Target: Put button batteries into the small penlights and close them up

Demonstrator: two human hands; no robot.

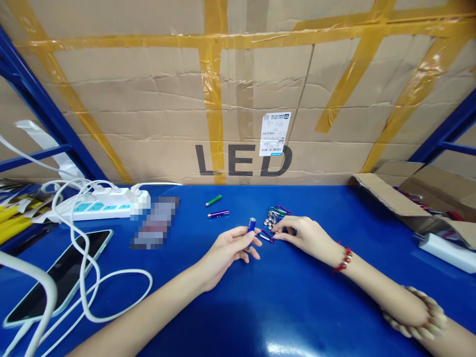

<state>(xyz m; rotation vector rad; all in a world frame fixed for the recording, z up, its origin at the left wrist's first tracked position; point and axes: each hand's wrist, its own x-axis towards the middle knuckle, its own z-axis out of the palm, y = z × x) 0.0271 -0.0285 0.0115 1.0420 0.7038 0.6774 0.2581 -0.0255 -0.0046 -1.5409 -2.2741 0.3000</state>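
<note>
The blue table (282, 297) fills the near field, and both forearms are laid across it. At twelve o'clock a large cardboard box (238, 99) printed "LED" is stood against the back edge. At nine o'clock a phone (59, 272) is laid flat, with a white power strip (100, 206) beyond it at ten. An open carton (416, 198) is seen at two o'clock. Near the centre, the left hand (226, 253) is curled, and a small blue flashlight (252, 227) is held upright in its fingertips. Just to the right, the right hand (303, 234) is rested palm down, its fingers narrowly pinched at a pile of silver button cells (268, 219) and carabiner clips (278, 210). At eleven o'clock a purple flashlight (218, 214) and a green flashlight (213, 200) are laid apart.
</note>
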